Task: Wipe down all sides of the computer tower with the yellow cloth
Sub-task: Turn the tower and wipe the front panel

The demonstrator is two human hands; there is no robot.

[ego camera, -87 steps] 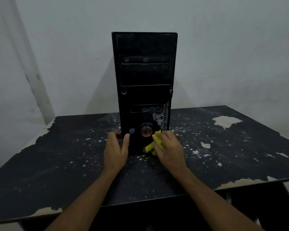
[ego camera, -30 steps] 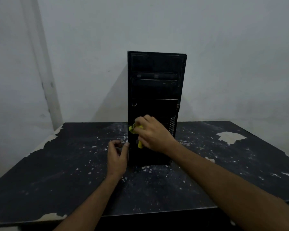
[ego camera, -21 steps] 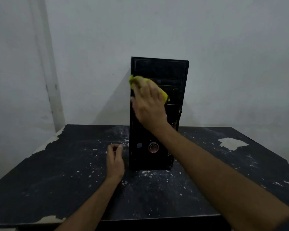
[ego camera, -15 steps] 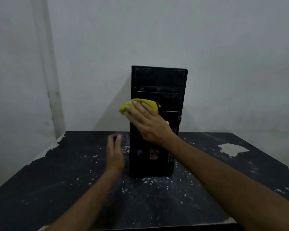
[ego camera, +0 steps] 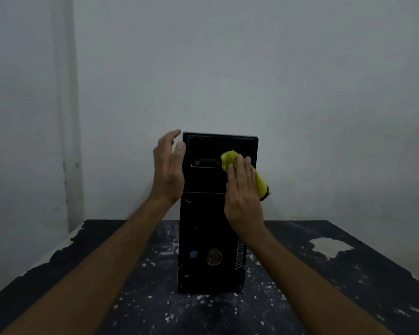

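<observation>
Computer tower, black, upright, yellow cloth against its upper front

Computer tower front: black plastic, smooth, mostly matt; round button near the bottom looks glossy, metallic rim. Yellow cloth: soft fabric, matt, bunched. Desk: dark coated top, worn and rough, coating flaked off in pale patches at the left edge and right side. Wall: matt painted plaster.
</observation>
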